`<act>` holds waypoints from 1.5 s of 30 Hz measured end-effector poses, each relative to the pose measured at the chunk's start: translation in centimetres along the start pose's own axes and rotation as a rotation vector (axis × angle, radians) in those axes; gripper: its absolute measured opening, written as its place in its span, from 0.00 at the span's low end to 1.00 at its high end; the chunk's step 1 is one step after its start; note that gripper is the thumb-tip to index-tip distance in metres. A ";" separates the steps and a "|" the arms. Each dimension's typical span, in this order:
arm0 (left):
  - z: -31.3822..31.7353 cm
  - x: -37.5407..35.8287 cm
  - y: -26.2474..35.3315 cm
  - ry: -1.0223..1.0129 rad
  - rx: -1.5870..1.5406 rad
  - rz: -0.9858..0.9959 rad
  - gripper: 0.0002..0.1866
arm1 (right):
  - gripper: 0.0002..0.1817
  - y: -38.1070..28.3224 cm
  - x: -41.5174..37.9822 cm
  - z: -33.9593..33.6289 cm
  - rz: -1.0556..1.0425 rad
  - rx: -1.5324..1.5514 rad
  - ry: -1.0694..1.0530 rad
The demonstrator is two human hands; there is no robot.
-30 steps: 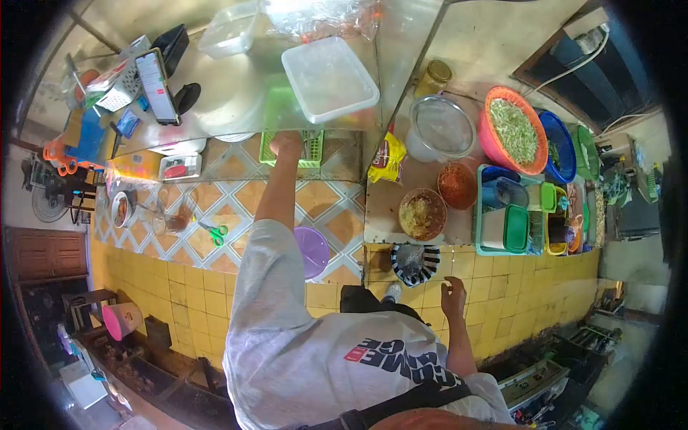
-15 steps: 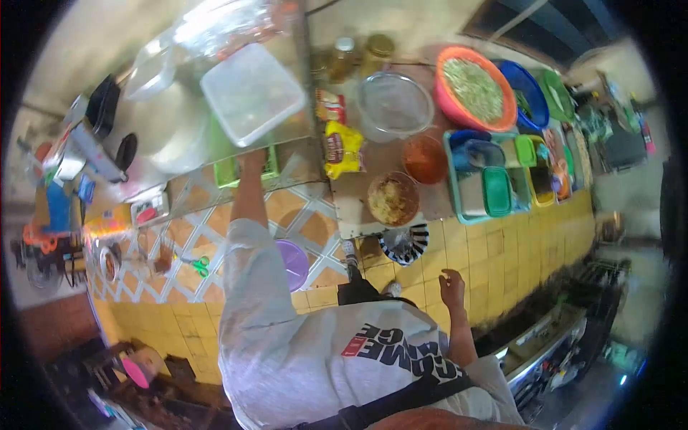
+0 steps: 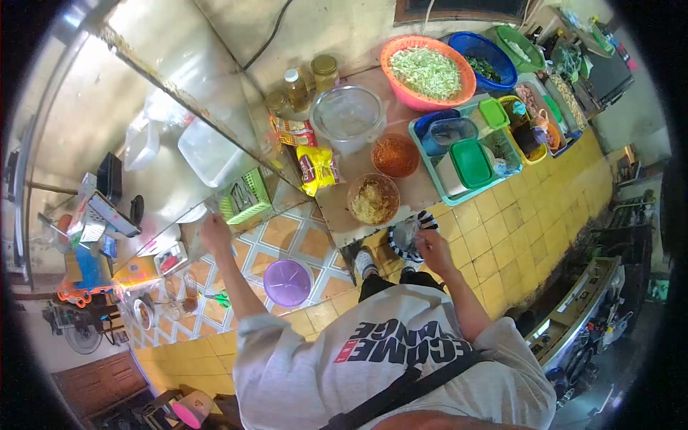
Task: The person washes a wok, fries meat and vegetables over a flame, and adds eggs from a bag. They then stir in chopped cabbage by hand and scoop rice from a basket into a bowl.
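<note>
My left hand [image 3: 215,233] is at the front edge of the shelf on the left, its fingers closed around a pale, shiny spoon-like utensil [image 3: 192,213]. Just to its right stands a light-green basket [image 3: 247,201] with metal cutlery in it. A purple round lid or basin [image 3: 287,282] lies below that arm. My right hand [image 3: 435,252] hovers in front of the table, fingers loosely bent, with nothing visible in it. Beyond it, lower down, is a black-and-white striped item [image 3: 405,236]. The closest food is a bowl of pale, mashed-looking mix [image 3: 373,201].
On the table stand a bowl of red paste [image 3: 395,155], a clear lidded tub [image 3: 347,115], a yellow packet [image 3: 317,169] and an orange basin of shredded cabbage [image 3: 428,74]. A teal tray [image 3: 459,195] holds lidded boxes. A glass pane edge [image 3: 165,82] crosses above the shelf.
My left hand has drawn back from under the clear container, moving left and down; a pale utensil now shows at it. My right hand has risen toward the table. The view has turned.
</note>
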State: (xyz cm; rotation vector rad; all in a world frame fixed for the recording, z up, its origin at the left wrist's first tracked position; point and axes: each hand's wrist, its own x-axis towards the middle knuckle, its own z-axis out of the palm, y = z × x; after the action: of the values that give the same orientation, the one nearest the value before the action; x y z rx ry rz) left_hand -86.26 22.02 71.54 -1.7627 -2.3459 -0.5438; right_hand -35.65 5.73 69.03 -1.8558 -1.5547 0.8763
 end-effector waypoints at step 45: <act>0.5 -21.4 28.5 -0.547 -1.591 -0.690 0.06 | 0.10 -5.4 6.9 0.0 -0.222 -0.042 -0.677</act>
State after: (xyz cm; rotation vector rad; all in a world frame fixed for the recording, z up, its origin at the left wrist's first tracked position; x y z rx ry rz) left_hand -52.85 9.95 69.39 -1.2411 -3.0442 -2.9620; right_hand -38.24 13.45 72.32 -1.4343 -2.1328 1.4653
